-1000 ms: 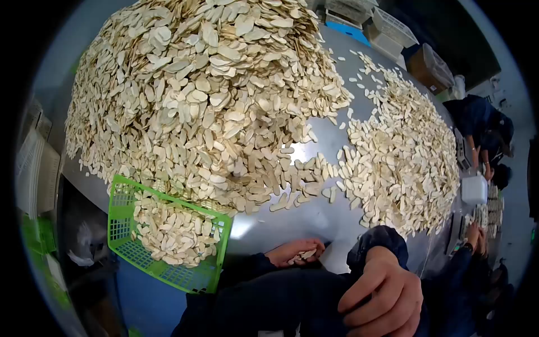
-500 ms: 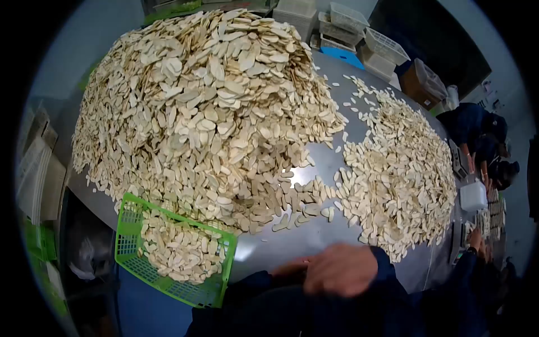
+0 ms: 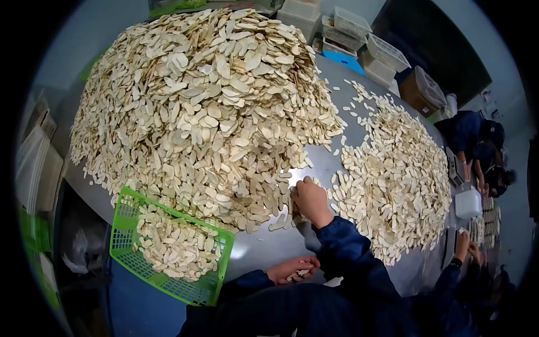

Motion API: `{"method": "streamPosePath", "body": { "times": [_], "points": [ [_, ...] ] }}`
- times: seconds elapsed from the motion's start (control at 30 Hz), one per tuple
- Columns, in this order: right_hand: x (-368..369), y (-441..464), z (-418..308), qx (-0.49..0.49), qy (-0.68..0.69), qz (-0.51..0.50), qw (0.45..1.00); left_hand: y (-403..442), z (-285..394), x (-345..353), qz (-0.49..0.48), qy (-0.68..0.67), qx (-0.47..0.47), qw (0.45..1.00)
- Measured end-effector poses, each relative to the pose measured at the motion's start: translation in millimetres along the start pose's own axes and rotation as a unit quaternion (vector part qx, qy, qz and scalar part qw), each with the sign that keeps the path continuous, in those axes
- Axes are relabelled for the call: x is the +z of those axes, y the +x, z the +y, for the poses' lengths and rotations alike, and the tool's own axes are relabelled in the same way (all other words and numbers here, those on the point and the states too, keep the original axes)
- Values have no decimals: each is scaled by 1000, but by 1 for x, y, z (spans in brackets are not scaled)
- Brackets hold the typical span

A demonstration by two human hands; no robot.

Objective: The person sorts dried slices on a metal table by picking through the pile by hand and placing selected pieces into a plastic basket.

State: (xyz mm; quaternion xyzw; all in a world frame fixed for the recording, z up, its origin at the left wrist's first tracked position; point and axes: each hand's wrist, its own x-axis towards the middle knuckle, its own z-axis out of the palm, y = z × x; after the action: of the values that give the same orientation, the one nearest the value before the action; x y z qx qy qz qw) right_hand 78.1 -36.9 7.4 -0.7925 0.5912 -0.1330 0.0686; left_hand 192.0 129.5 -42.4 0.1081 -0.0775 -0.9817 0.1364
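Pale dried slices form a large heap (image 3: 196, 106) on the metal table (image 3: 255, 250), with a smaller pile (image 3: 393, 180) to its right. My right hand (image 3: 312, 201) reaches down onto loose slices between the two piles; its fingers are bent, and what is under the fingertips is hidden. Near the table's front edge, my left hand (image 3: 293, 271) lies palm up with its fingers curled round a few slices. A green basket (image 3: 224, 247) holding many slices tilts at the heap's lower left.
Clear plastic boxes (image 3: 348, 28), a blue sheet (image 3: 343, 60) and a cardboard box (image 3: 418, 92) stand at the far side. Co-workers in dark sleeves (image 3: 469, 132) work at the right, beside a white container (image 3: 468, 203). Stacked trays (image 3: 39, 168) stand at the left.
My right hand has moved from beside my body, past my left hand, forward onto the slices between the piles. My left hand stays low, still holding slices.
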Motion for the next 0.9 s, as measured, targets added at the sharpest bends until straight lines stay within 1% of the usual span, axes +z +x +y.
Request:
{"method": "streamPosePath", "body": {
  "times": [0.03, 0.07, 0.17, 0.2, 0.23, 0.27, 0.3, 0.37, 0.4, 0.43, 0.5, 0.53, 0.57, 0.6, 0.63, 0.7, 0.73, 0.77, 0.8, 0.83, 0.87, 0.9],
  "points": [
    [0, 0, 1, 5, 11, -1, 1000, -2, 1, 3, 5, 6, -3, 1000],
    [-3, 0, 3, 14, 64, -13, 998, -2, 1, 4, 13, 7, 0, 1000],
    [-24, -6, 9, 45, 122, -28, 991, -1, 0, 5, 26, 1, 6, 1000],
    [-23, -13, 21, 27, 213, -5, 977, 0, 0, 3, 25, -7, 6, 1000],
    [-40, -21, 18, 24, 255, -17, 966, 0, -1, 0, 25, -17, 6, 1000],
    [-62, -31, 13, 25, 277, -83, 957, 6, -6, -14, 22, -10, -9, 1000],
    [-82, -42, 8, 28, 299, -150, 942, 4, -7, -11, 10, -36, 2, 999],
    [-107, -68, 2, -29, 335, -273, 901, 1, -1, -3, -13, -91, 19, 996],
    [-108, -76, 5, -92, 346, -337, 871, 5, 0, -8, 13, -73, -13, 997],
    [-113, -79, 6, -125, 289, -407, 858, -3, 5, 13, 50, -90, 30, 994],
    [-120, -75, 9, -86, 321, -356, 874, 6, -5, -9, 38, -31, -23, 999],
    [-98, -70, 29, -67, 276, -303, 910, 3, -6, -7, 15, -6, -29, 999],
    [-98, -52, 30, -15, 261, -245, 933, -1, -4, -4, -6, 22, -33, 999],
    [-92, -34, 36, 43, 286, -194, 937, -4, -2, -2, -27, 51, -35, 998],
    [-74, -14, 47, 45, 241, -124, 962, -4, 0, -2, -25, 54, -41, 997],
    [-45, 25, 56, 48, 264, -34, 963, -3, -1, -3, -21, 62, -50, 997],
    [-32, 42, 53, 47, 282, 6, 958, -7, -4, 0, 8, 63, -31, 997],
    [-17, 64, 58, 73, 283, 41, 955, -5, 1, 4, 21, 81, -22, 996],
    [0, 77, 60, 78, 253, 63, 962, 5, 4, 2, 13, 107, -31, 994],
    [55, 87, 82, -131, -53, 144, 980, 5, -1, -12, -5, 99, -37, 994],
    [55, 97, 61, -28, 19, 135, 990, 7, 6, -23, -12, 172, -49, 984],
    [35, 101, 31, 28, 116, 118, 986, -3, -6, -36, 7, 104, -20, 994]
  ]
}}
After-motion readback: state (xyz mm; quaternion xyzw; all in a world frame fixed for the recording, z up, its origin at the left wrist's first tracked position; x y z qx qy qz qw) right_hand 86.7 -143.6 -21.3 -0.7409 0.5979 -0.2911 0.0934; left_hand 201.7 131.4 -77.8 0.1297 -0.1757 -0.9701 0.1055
